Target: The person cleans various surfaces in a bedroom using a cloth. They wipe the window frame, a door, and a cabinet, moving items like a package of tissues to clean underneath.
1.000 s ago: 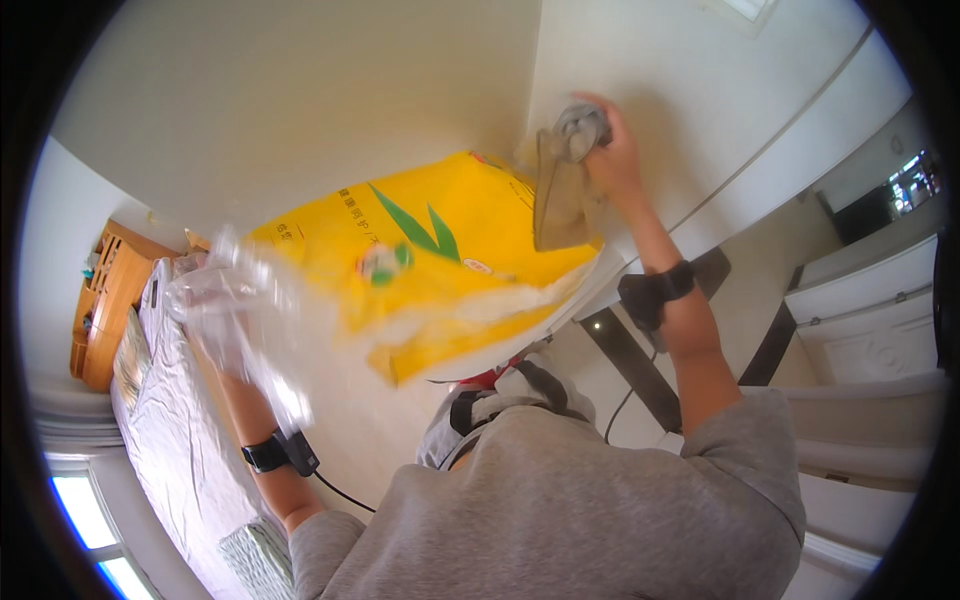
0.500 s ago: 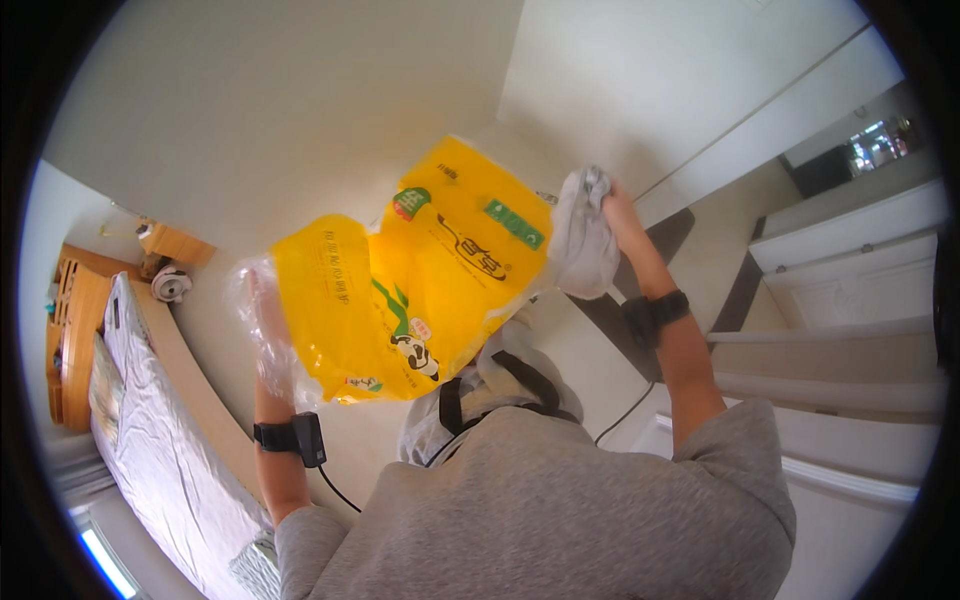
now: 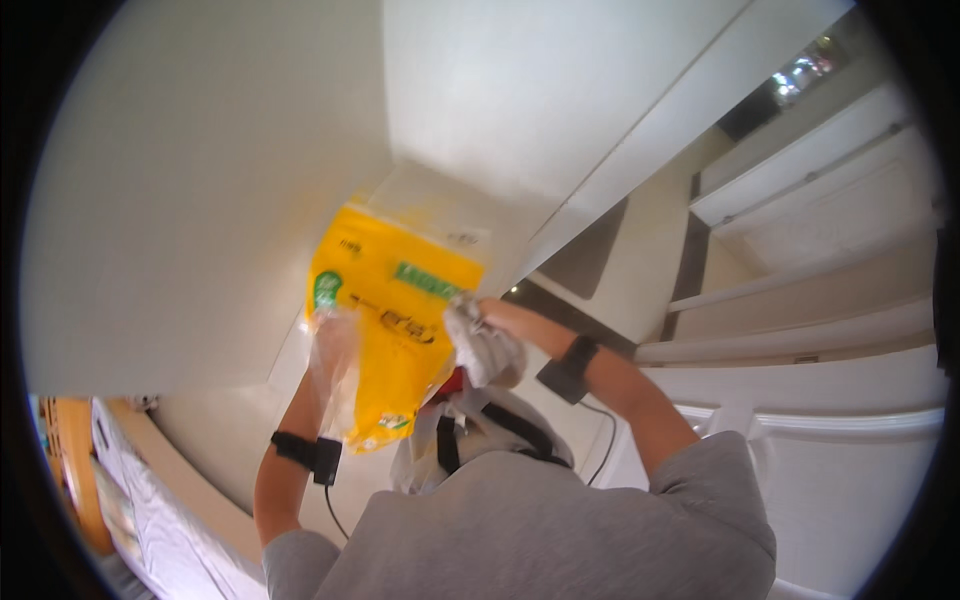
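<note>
Both my arms are raised in front of me, holding a large yellow plastic bag [image 3: 390, 320] with green and white print. My left hand [image 3: 334, 358], wrapped in clear crinkled plastic, grips the bag's left edge. My right hand [image 3: 482, 342], covered in whitish plastic, grips the bag's right side a little lower than its top. A black band with a small box sits on my left wrist [image 3: 302, 452] and another on my right wrist [image 3: 568, 368], each with a thin cable hanging from it. The lower end of the bag hangs near my chest.
A plain white wall [image 3: 200, 180] fills the upper left. White stepped shelves or ledges [image 3: 800, 330] run down the right side. A white patterned cloth [image 3: 130, 490] lies at the lower left, next to an orange wooden piece [image 3: 65, 460].
The bag has turned more upright and narrower as my hands came closer together and lower. The view has swung toward the white wall and the ledges.
</note>
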The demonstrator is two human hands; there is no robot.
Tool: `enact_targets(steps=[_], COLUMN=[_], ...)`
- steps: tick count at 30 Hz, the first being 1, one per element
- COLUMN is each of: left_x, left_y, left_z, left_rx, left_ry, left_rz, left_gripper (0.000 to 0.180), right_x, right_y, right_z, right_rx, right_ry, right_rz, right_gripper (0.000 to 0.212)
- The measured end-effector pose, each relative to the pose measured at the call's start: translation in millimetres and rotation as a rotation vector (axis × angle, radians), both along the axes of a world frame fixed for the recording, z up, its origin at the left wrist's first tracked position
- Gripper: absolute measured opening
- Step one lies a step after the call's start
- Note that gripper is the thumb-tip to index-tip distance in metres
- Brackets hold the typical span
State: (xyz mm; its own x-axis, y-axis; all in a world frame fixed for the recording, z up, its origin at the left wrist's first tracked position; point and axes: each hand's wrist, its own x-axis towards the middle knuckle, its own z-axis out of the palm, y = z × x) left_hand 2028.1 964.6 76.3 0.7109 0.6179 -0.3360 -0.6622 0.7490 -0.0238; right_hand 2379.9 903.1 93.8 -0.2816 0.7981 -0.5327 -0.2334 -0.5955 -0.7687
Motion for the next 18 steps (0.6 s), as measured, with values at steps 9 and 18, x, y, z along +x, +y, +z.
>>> enact_targets(steps=[9, 18], left_x=[26, 44], left_y=[17, 35], left_z=[18, 47], left_rx=[-0.264, -0.582], left_ry=[-0.171, -0.602], left_rz=[0.132, 0.385], left_gripper=[0.011, 0.005], right_x=[7, 5], right_y=[11, 23], right_z=[23, 27], right_rx=[0.013, -0.047], right_ry=[-0.231, -0.041], right_rz=[0.294, 0.222], right_gripper=[0.022, 0.019])
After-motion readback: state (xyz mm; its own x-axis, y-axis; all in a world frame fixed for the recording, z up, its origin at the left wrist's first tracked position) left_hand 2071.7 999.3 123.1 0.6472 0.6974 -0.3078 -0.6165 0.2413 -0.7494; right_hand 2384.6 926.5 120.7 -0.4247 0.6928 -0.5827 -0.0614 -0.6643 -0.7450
